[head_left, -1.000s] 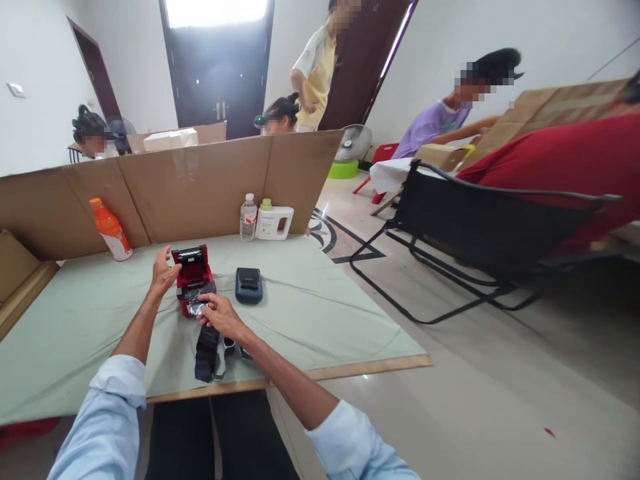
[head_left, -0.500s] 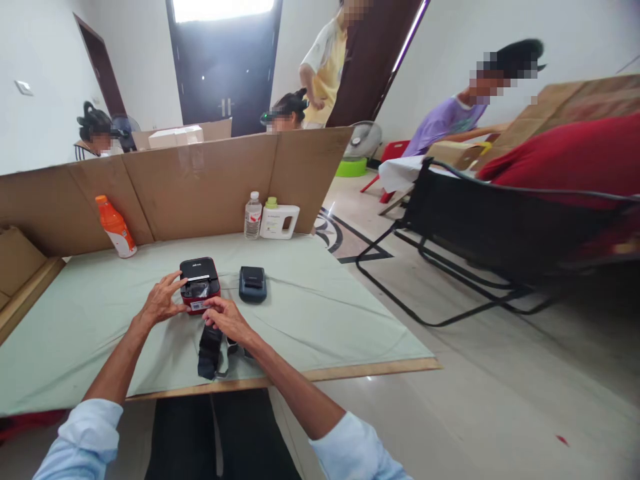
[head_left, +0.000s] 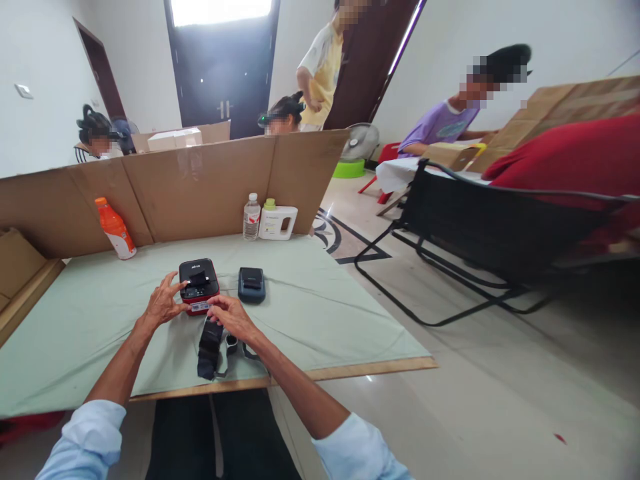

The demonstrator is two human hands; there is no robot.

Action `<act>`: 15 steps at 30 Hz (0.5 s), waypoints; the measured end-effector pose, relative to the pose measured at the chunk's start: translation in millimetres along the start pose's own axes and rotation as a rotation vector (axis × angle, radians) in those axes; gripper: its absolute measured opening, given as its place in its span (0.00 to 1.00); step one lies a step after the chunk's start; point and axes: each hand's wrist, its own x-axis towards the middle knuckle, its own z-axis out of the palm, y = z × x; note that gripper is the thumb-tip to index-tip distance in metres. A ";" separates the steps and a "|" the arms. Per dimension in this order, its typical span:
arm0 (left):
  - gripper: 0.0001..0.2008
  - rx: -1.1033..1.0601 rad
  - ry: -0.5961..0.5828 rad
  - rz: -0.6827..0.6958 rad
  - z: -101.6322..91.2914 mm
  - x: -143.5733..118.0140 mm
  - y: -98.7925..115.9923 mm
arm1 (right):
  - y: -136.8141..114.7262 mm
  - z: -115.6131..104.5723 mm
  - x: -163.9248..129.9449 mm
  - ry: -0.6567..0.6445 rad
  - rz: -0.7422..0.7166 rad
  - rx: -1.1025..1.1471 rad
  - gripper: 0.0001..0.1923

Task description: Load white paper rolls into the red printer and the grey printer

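Resting on the green tablecloth (head_left: pixel 310 307), the red label printer (head_left: pixel 199 285) is touched by left hand (head_left: pixel 163 303), fingers spread; right hand (head_left: pixel 231 318) pinches its front label.

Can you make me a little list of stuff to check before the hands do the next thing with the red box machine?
1. Lid of the red box machine shut: ok, black top lies flat.
2. Left hand steadying its side: ok, fingers touch it.
3. Right hand at its front edge, by the white label: ok.
4. Grip firm: cannot tell, neither hand closes around it.
5. Black strap out of the way: not ok, it lies right below the machine.
6. Dark blue device apart from it: ok.
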 end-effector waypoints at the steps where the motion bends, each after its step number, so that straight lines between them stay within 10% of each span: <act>1: 0.34 0.005 -0.007 -0.014 -0.5 0.0 1.3 | 0.7 -1.9 1.5 0.006 -0.019 -0.022 0.11; 7: 0.36 -0.014 -0.049 -0.104 -0.3 -6.1 7.2 | -9.0 -16.4 16.4 0.226 -0.355 -0.550 0.21; 15: 0.35 -0.021 -0.036 -0.102 -0.1 -8.6 13.3 | -28.1 -23.0 29.4 -0.015 -0.273 -0.990 0.28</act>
